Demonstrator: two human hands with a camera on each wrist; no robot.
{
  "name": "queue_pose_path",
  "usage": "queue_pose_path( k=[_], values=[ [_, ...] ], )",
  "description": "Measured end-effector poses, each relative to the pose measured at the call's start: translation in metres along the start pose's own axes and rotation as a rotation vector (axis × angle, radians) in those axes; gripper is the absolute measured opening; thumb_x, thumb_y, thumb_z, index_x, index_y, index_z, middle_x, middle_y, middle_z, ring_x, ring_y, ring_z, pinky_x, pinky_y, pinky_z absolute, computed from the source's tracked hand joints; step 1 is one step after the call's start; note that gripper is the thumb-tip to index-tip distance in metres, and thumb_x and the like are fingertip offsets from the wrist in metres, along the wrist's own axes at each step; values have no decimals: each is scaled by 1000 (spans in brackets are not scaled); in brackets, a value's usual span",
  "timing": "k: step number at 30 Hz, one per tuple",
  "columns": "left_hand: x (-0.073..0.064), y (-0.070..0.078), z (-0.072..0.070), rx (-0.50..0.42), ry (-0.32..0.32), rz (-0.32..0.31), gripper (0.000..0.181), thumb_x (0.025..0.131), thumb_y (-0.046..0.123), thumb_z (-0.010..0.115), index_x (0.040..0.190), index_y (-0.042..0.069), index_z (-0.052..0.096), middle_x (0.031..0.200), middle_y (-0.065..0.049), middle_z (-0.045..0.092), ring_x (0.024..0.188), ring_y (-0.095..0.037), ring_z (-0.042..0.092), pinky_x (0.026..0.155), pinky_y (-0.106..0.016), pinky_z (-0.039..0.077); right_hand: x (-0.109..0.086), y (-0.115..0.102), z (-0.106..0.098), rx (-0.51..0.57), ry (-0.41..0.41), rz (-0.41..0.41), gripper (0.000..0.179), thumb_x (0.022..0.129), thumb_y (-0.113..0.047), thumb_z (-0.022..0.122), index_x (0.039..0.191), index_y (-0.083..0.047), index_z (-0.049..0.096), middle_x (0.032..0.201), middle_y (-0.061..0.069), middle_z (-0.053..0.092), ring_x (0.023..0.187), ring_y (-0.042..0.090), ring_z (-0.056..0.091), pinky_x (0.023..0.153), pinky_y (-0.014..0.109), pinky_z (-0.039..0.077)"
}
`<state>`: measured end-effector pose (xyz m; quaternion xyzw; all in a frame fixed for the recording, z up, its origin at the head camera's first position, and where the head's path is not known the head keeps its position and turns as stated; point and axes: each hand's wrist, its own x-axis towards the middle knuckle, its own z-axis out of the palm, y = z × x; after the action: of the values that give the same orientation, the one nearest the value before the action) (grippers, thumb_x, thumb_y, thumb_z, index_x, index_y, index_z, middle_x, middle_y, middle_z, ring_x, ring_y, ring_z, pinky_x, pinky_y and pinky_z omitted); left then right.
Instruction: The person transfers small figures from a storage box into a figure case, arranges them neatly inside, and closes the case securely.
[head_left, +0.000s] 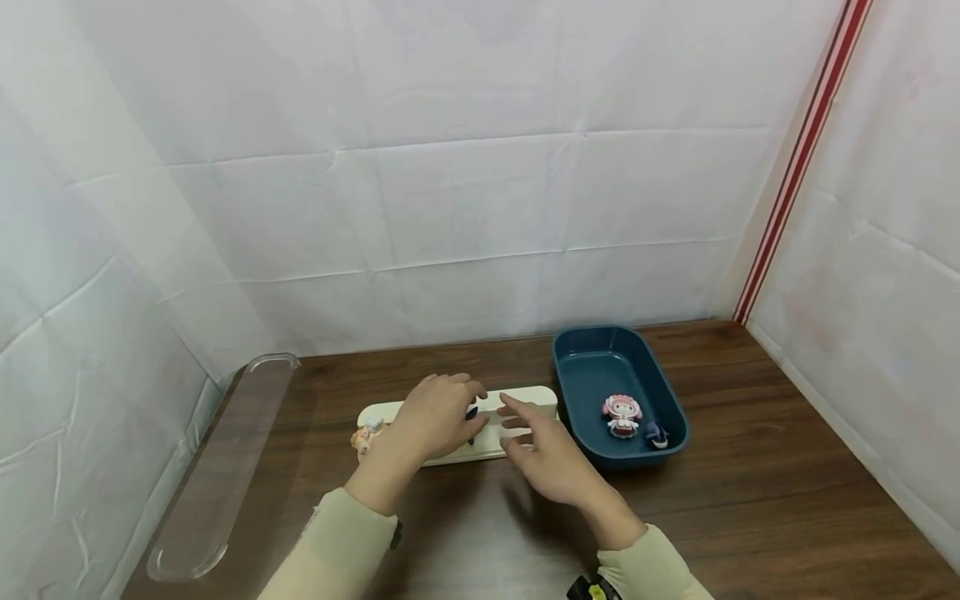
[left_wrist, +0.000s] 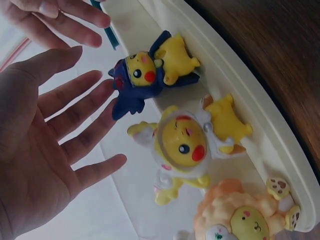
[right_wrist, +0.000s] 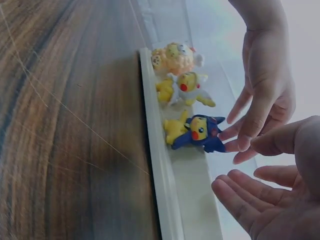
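A long cream base (head_left: 536,400) with rounded ends and a low rim lies crosswise before me. On it stand three figurines: a yellow one in a dark blue hood (left_wrist: 140,70), a yellow one in a white hood (left_wrist: 185,142), and one with a fluffy orange mane (left_wrist: 220,202) at the left end. My left hand (head_left: 442,412) hovers over the base, fingers spread, fingertips right at the blue hood's ears in the left wrist view. Palm facing inward, my right hand (head_left: 551,458) is held over the right part of the base with loosely bent fingers and nothing in them.
To the right sits a dark blue tray (head_left: 592,343) containing a pink-hooded figurine (head_left: 622,415) and a small dark blue figurine (head_left: 656,435). A long clear plastic cover (head_left: 225,467) lies at the left table edge. White sheeting (head_left: 465,192) rises behind the wooden table (head_left: 757,467).
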<state>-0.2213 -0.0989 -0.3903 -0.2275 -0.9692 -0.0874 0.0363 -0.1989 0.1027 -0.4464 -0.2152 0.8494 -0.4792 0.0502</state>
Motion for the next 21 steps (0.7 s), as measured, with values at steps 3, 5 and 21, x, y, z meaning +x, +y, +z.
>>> queue_pose_path(
  k=[3, 5, 21],
  values=[
    [4, 4, 0, -19, 15, 16, 33, 98, 31, 71, 123, 10, 72, 109, -3, 72, 99, -24, 70, 101, -46, 53, 0, -1, -4, -43, 52, 14, 56, 103, -16, 63, 156, -12, 46, 141, 9, 62, 123, 24, 66, 96, 44, 59],
    [7, 8, 1, -29, 20, 25, 34, 98, 30, 71, 125, 10, 71, 110, -4, 73, 100, -24, 71, 96, -44, 55, -1, -1, -9, -65, 89, 21, 54, 101, -15, 65, 153, -12, 49, 138, 9, 64, 119, 23, 68, 94, 43, 59],
    [34, 43, 13, -140, -39, 32, 45, 101, 36, 68, 140, 15, 63, 128, -5, 70, 115, -23, 68, 93, -39, 58, -5, 12, -60, -196, 212, 67, 46, 100, -18, 69, 143, -6, 58, 129, 14, 65, 110, 26, 68, 93, 46, 58]
  ],
)
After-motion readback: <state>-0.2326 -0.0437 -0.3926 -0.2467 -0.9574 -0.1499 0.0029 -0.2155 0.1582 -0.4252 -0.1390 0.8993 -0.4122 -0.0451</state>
